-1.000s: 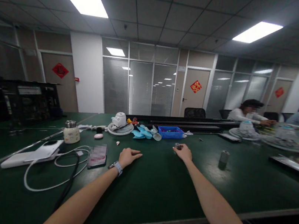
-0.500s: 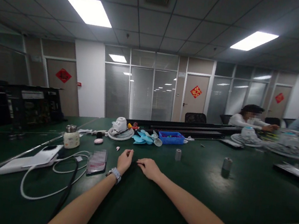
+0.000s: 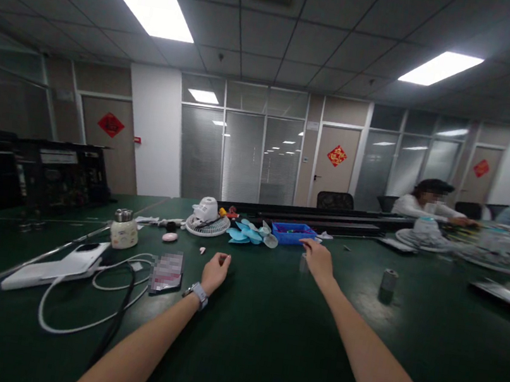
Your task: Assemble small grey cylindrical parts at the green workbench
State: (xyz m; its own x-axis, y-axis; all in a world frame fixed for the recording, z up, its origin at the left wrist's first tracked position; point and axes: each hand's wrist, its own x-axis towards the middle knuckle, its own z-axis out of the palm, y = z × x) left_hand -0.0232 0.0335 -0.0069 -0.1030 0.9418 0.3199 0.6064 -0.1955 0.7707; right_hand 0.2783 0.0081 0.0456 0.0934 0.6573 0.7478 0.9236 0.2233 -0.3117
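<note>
My left hand [image 3: 215,272], with a watch [image 3: 197,293] on its wrist, hovers over the green table with its fingers curled into a pinch. Whatever it holds is too small to make out. My right hand [image 3: 319,259] reaches out to the front edge of a blue tray [image 3: 292,238] with small parts inside. Its fingertips are drawn together, and I cannot make out anything between them. Behind this hand a grey metal cylinder [image 3: 303,263] is partly hidden. Blue fan blades [image 3: 246,233] lie left of the tray, beside a white fan body [image 3: 206,212] on its round grille.
On the left are a phone [image 3: 166,273], a white cable [image 3: 66,332], a white power bank [image 3: 26,275], a cream bottle [image 3: 124,234], a pink case [image 3: 170,237] and a small earbud [image 3: 202,250]. Another metal cylinder [image 3: 389,281] stands right. A person [image 3: 420,203] sits beyond the table.
My right hand has moved away from the left hand, right and forward, to the blue tray. My left hand has stayed nearly in place. The view has shifted slightly.
</note>
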